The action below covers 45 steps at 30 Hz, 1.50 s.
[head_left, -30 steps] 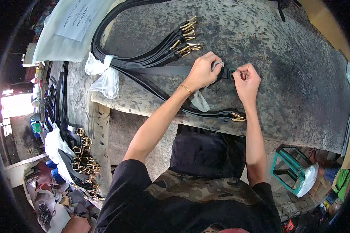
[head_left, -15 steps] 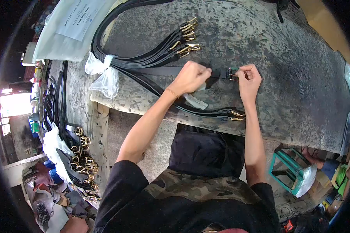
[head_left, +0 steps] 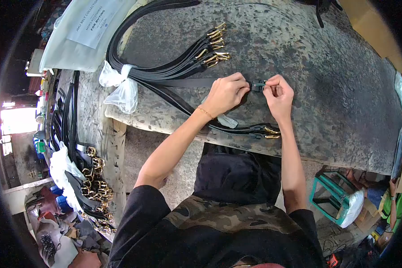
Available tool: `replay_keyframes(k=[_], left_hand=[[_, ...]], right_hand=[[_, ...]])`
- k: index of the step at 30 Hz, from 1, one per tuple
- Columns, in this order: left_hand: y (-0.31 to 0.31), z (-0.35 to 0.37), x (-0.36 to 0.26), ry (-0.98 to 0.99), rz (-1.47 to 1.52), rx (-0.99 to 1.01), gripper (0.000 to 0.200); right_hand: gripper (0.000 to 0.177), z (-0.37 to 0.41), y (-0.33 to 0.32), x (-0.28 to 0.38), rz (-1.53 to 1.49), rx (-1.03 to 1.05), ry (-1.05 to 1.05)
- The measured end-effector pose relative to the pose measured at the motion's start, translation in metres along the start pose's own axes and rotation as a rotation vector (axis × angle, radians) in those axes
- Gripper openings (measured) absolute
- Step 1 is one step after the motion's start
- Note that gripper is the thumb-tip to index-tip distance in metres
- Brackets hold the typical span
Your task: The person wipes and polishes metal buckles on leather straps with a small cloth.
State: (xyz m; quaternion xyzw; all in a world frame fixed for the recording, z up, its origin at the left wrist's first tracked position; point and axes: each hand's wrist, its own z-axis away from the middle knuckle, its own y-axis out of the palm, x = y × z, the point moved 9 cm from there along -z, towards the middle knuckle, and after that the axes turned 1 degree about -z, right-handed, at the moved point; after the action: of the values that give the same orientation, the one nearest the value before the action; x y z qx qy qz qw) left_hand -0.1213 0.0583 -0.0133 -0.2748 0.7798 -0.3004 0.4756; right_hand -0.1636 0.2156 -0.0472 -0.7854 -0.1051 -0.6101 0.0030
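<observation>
A black belt [head_left: 187, 82] stretches across the worktable from a bundle of belts, its buckle [head_left: 257, 85] lying between my two hands. My left hand [head_left: 230, 93] is closed on the strap just left of this buckle. At the buckle's right edge, the thumb and forefinger of my right hand [head_left: 279, 94] are pinched together on it; the fingertips hide the detail there. Above my left hand, more belts of the bundle [head_left: 165, 71] fan out with gold buckles [head_left: 216, 44]. Further belts with gold buckles [head_left: 271, 132] lie near the front edge.
White plastic [head_left: 120, 87] is tied round the bundle. A labelled clear bag [head_left: 69, 51] sits at the back left. Many buckled belts [head_left: 96, 178] hang at the left. Below the table on the right are a green frame [head_left: 330, 196] and another person's arm [head_left: 393, 201].
My left hand has moved right along the strap, close to the buckle. My right hand has shifted slightly left, and the buckle has turned and moved a little left.
</observation>
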Motion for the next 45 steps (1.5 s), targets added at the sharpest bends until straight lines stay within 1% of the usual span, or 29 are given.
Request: replay_keyframes(k=[1, 2, 5, 9, 15, 25, 27, 28, 29, 30, 31, 33, 34, 38, 40, 45], left_hand=[[-0.001, 0.0, 0.003, -0.004, -0.002, -0.001, 0.01], [-0.002, -0.001, 0.009, -0.048, 0.054, -0.01, 0.009], [-0.003, 0.0, 0.017, -0.123, 0.147, -0.008, 0.007], [-0.001, -0.001, 0.021, -0.175, 0.186, 0.014, 0.007], [-0.001, -0.001, 0.02, -0.198, 0.165, 0.035, 0.009], [-0.001, 0.001, 0.025, -0.201, 0.188, 0.014, 0.01], [0.0, 0.001, 0.027, -0.207, 0.205, 0.018, 0.013], [-0.001, 0.0, 0.026, -0.205, 0.205, 0.017, 0.013], [0.0, 0.0, 0.024, -0.192, 0.167, 0.029, 0.019], [-0.002, -0.001, 0.019, -0.179, 0.128, 0.041, 0.024], [-0.003, -0.002, 0.013, -0.178, 0.129, 0.04, 0.024], [-0.001, -0.003, -0.01, -0.088, -0.117, 0.074, 0.034], [0.004, -0.004, -0.01, -0.136, -0.184, 0.133, 0.038], [0.01, -0.003, -0.002, -0.148, -0.218, 0.104, 0.037], [0.01, -0.003, -0.002, -0.137, -0.178, 0.077, 0.036], [0.011, -0.003, -0.001, -0.149, -0.2, 0.077, 0.034]], right_hand=[[0.011, 0.0, 0.005, 0.0, 0.086, 0.061, -0.015], [0.011, 0.001, 0.006, -0.001, 0.085, 0.065, -0.011], [0.013, 0.0, 0.015, 0.008, 0.304, 0.134, -0.072], [0.014, -0.001, 0.012, 0.007, 0.312, 0.104, -0.071], [0.014, -0.001, 0.016, 0.012, 0.342, 0.117, -0.068], [0.013, -0.001, 0.017, 0.011, 0.381, 0.123, -0.055], [0.013, -0.001, 0.013, 0.008, 0.362, 0.122, -0.06], [0.013, -0.001, 0.006, -0.001, 0.16, 0.061, 0.006], [0.014, 0.0, -0.001, -0.01, -0.042, 0.002, 0.073], [0.015, -0.002, -0.011, -0.008, -0.027, -0.058, 0.038], [0.015, -0.002, -0.013, -0.008, -0.027, -0.057, 0.036], [0.015, 0.0, -0.022, -0.004, 0.0, -0.144, 0.014], [0.014, 0.001, -0.021, -0.005, 0.019, -0.144, 0.029], [0.014, 0.0, -0.018, -0.009, 0.068, -0.118, 0.065], [0.014, 0.0, -0.017, -0.01, 0.167, -0.116, 0.111], [0.013, -0.002, -0.017, -0.012, 0.218, -0.106, 0.047]])
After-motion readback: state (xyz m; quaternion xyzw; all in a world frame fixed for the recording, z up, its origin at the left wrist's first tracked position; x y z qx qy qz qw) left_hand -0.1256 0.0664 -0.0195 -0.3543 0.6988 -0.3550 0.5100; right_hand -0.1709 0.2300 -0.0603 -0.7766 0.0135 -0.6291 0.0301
